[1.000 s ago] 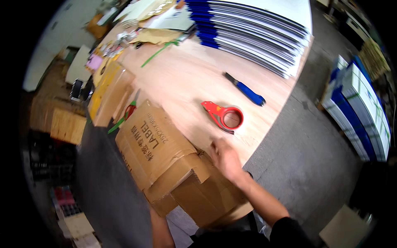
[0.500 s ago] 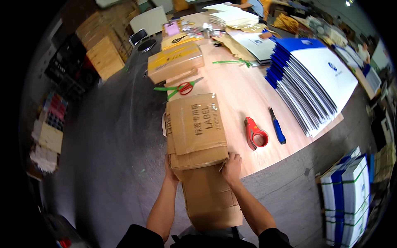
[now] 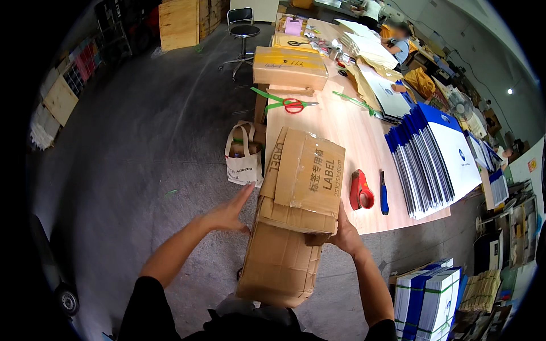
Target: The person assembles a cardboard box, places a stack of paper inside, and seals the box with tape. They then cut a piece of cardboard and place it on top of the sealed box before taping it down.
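Observation:
A brown cardboard box (image 3: 310, 176) with dark print and clear tape lies at the near-left part of the wooden table (image 3: 364, 148). Toward my body, below it, is a creased cardboard section (image 3: 278, 261); I cannot tell whether it belongs to the same box. My right hand (image 3: 346, 233) grips the box at its near right edge, some fingers hidden. My left hand (image 3: 230, 213) is off the box's left side, fingers spread and holding nothing. Right of the box lie a red tape dispenser (image 3: 358, 193) and a blue-handled cutter (image 3: 384, 196).
Red-handled scissors (image 3: 293, 105), green strapping (image 3: 267, 96) and a taped carton (image 3: 290, 67) lie farther up the table. A stack of blue-and-white folders (image 3: 438, 165) stands at right. A cloth bag (image 3: 243, 159) sits left of the table, near a black stool (image 3: 243, 31). People work beyond.
My left hand has let go of the box and moved out to the left, fingers spreading. My right hand stays on the box's right edge. The view has shifted, bringing the cloth bag into sight.

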Demonstrator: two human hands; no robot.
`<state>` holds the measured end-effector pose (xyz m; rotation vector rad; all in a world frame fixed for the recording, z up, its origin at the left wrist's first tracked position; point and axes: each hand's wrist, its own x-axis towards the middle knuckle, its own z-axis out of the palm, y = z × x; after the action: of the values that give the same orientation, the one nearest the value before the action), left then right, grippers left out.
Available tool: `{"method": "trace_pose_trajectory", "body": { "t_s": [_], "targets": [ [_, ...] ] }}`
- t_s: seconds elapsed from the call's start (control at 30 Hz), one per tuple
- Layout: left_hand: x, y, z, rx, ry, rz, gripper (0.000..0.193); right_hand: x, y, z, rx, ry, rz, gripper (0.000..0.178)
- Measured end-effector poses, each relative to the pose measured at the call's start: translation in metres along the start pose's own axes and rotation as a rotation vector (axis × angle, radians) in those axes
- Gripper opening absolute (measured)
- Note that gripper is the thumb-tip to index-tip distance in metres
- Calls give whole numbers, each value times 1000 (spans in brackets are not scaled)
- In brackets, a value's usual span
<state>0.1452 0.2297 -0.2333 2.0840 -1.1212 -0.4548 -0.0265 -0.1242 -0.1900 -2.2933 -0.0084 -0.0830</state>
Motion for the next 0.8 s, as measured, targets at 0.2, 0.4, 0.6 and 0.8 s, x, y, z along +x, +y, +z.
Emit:
{"method": "trace_pose_trajectory", "body": {
  "t_s": [0.2, 0.4, 0.6, 0.8],
  "targets": [
    [22, 36, 21, 76, 120, -41, 118, -3, 7, 35, 177, 38, 196, 117],
    [24, 35, 47, 52, 356, 43, 105, -18, 20, 74, 159, 288, 335, 100],
    [36, 47, 40, 103, 248, 36, 110, -40, 47, 69, 274, 272, 267, 96],
    [5, 38, 56, -61, 359, 37, 113, -101, 58, 123, 144, 388, 564, 73]
  ]
}}
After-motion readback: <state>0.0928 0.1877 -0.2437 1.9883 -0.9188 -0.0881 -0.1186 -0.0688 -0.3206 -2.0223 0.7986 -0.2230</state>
